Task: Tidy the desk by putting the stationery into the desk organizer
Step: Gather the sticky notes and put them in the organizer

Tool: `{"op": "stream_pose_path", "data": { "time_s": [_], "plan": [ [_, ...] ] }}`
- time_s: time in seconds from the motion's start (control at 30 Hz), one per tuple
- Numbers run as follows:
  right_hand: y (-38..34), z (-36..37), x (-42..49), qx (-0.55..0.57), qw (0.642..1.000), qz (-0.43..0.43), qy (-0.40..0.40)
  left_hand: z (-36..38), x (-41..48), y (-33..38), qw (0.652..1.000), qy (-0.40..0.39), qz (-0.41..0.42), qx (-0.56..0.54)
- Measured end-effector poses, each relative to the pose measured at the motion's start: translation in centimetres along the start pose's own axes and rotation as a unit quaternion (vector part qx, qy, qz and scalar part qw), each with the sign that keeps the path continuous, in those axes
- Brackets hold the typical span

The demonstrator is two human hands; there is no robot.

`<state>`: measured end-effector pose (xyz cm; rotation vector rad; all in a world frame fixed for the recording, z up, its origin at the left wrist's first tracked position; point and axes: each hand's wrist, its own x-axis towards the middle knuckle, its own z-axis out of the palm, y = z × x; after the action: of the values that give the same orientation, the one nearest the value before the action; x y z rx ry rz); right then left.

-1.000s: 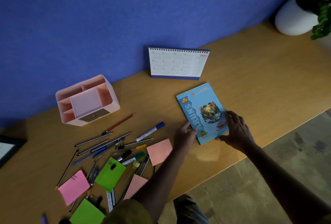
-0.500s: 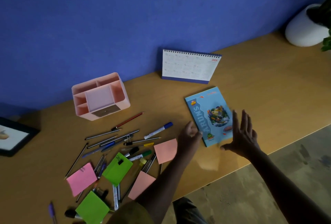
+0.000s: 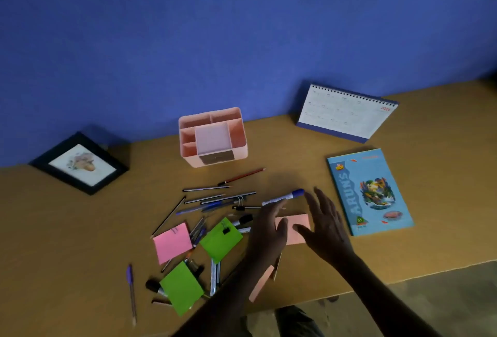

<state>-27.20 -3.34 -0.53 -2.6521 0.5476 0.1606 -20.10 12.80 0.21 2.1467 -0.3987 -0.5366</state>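
Moved since the earlier frames: both hands have left the blue notebook (image 3: 368, 191) and now hang over the stationery in front of the pink desk organizer (image 3: 212, 136); the notebook lies flat, well right of the organizer.
Framed picture (image 3: 78, 163), left of the organizer, by the wall;
purple pen (image 3: 130, 280), far front-left of the organizer, apart from the heap;
pink sticky note (image 3: 172, 242), plain green sticky note (image 3: 181, 287) and clipped green sticky note (image 3: 220, 238), in front of the organizer, lying over pens;
pencils and pens (image 3: 215, 196), a loose heap on the desk (image 3: 80, 229) just in front of the organizer;
blue-capped marker (image 3: 285, 196), front-right of the organizer;
left hand (image 3: 269, 226), fingers stretched forward, holding nothing, tips at the marker's white end, contact unclear;
salmon sticky note (image 3: 295, 225), front-right of the organizer, partly under both hands;
right hand (image 3: 322, 223), fingers spread and straight, gripping nothing;
desk calendar (image 3: 344, 113), right of the organizer, standing at the wall.
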Motion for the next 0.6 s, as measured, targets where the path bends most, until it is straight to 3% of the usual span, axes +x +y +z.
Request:
{"op": "stream_pose_path", "data": {
  "time_s": [0.1, 0.27, 0.6],
  "plan": [
    [-2.1, 1.0, 1.3, -0.010, 0.999, -0.046, 0.000, -2.8, -1.3, -2.5, 0.999, 0.028, -0.021, 0.024],
    [-3.9, 2.0, 2.3, -0.078, 0.993, -0.033, -0.080, -5.6, -2.6, -5.6, 0.999, 0.043, -0.026, 0.015],
    [-3.8, 2.8, 2.1, -0.153, 0.977, -0.057, -0.135, -4.6, -3.0, -7.0, 0.997, 0.020, -0.057, -0.044]
  ]
}}
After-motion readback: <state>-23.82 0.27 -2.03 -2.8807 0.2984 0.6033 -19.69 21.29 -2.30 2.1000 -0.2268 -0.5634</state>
